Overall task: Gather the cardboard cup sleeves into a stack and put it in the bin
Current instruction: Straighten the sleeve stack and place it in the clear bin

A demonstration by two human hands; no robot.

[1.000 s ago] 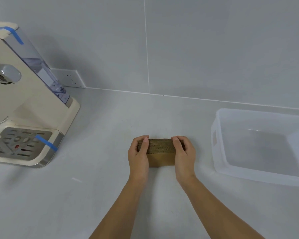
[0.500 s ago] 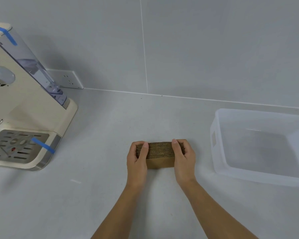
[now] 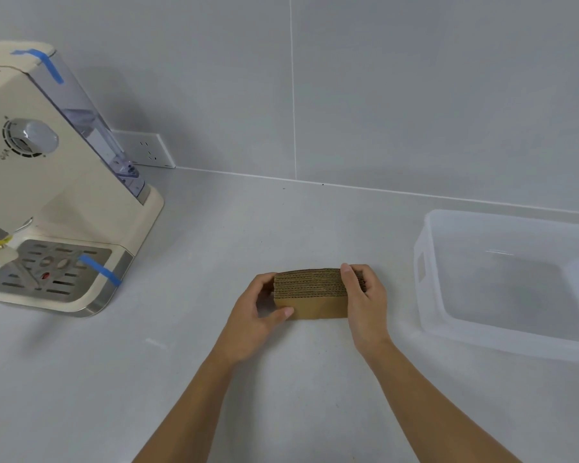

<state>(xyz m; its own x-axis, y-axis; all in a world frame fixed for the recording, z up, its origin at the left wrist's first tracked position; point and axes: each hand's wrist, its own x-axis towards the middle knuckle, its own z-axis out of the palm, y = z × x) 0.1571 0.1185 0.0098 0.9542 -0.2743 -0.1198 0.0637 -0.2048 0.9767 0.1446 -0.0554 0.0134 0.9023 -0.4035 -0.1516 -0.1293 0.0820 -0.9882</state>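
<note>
My two bare hands meet at the middle of a pale grey counter [image 3: 214, 379], one at each end of a stack of cardboard cup sleeves [image 3: 310, 292]; the stack stands on edge on the counter, its plain brown face toward me and its ribbed corrugated edges showing along the top; every sleeve I can see is already in this one block. My left hand [image 3: 254, 315] is curled loosely round the left end, thumb on the near face and fingers behind, with a little gap showing at the palm; my right hand [image 3: 365, 302] is closed firmly round the right end, thumb over the top edge and fingers wrapped behind. The bin [image 3: 425, 262], a clear plastic tub, sits well apart to my right and appears empty; a cream coffee machine [image 3: 64, 202] stands at the far left.

I judge the stack light and dry but loose; the sleeves are flat and stiff along their length, yet nothing binds them, so they could fan out or slip from the middle. The best hold is a squeeze across the faces, pressing the layers together, with both ends supported during the carry.
</note>
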